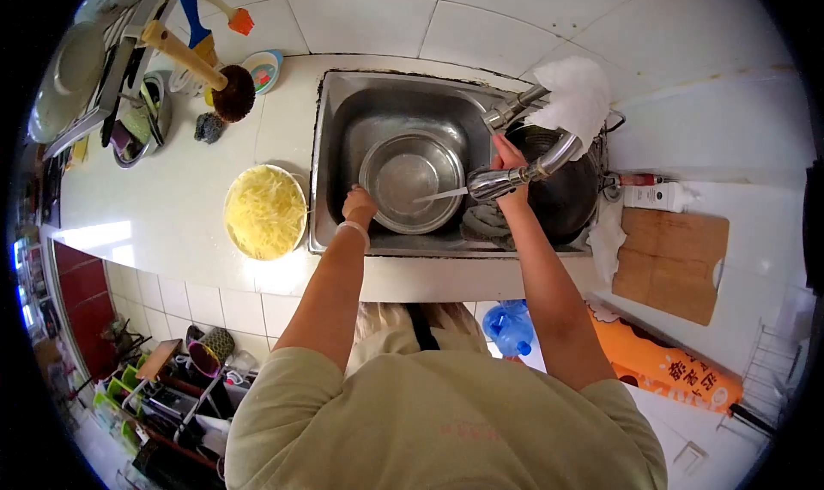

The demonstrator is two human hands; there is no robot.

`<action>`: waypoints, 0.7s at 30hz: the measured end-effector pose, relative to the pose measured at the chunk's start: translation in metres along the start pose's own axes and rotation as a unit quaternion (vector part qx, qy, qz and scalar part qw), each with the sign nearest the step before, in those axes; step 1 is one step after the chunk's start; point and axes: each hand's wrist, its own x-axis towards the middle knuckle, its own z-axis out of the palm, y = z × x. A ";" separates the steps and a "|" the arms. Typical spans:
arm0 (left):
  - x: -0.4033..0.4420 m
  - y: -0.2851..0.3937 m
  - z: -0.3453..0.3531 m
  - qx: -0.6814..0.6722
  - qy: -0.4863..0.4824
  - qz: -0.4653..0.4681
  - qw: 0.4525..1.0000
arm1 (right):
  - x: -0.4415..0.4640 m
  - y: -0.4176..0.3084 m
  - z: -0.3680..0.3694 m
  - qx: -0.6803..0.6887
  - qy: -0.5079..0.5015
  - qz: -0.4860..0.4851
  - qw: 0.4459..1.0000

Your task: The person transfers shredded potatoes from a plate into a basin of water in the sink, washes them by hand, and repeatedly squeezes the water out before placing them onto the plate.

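Note:
A round stainless steel basin [375,166] sits in the left bowl of the sink [343,104]. My left hand [359,205] is closed on its left rim. From the faucet [493,184] a stream of water runs into the basin. My right hand [510,166] reaches up behind the spout, its visible fingers stretched out close to the faucet's base; the spout hides part of the hand, and I cannot tell whether it touches the metal. A grey cloth [486,224] lies just below the spout, beside the basin.
Left of the sink stands a bowl of shredded yellow potato [264,212]. Behind it are a scouring pad [208,128] and a pot brush [233,93]. A dark wok [566,190] fills the right bowl. White wrapping [573,95] covers the faucet's bend. A brown board [671,263] lies at right.

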 end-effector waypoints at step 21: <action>-0.146 -0.203 -0.162 -0.260 0.537 0.156 0.787 | -0.062 -0.151 0.146 0.324 -0.270 0.176 0.889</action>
